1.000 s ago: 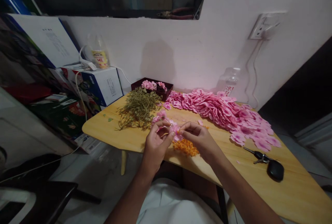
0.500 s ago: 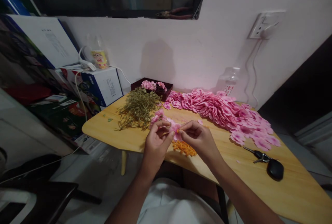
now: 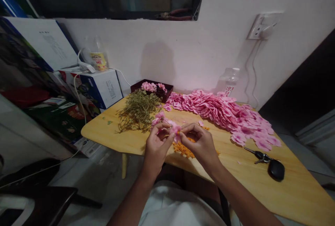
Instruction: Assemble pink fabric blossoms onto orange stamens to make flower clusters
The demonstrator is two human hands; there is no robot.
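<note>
Above the wooden table (image 3: 103, 140), my left hand (image 3: 157, 144) pinches a pink artificial flower (image 3: 176, 134), with more pink blossoms (image 3: 160, 116) showing just behind its fingers. At the flower's middle, thumb and forefinger of my right hand (image 3: 197, 140) close on a tiny orange flower centre (image 3: 178, 133). A loose heap of orange centres (image 3: 183, 149) lies beneath both hands. Left of them is a tangle of green stems (image 3: 140, 109). A long bank of pink petals (image 3: 211, 107) stretches behind and to the right.
A dark box (image 3: 167, 95) with pink blossoms stands at the table's back, and a clear bottle (image 3: 230, 81) is by the wall. Keys (image 3: 263, 158) with a black fob (image 3: 276, 170) lie on the right. Cartons (image 3: 106, 88) are stacked left of the table.
The view has shifted slightly. Both hands stay together at the flower, with the right hand's fingers still at its orange centre.
</note>
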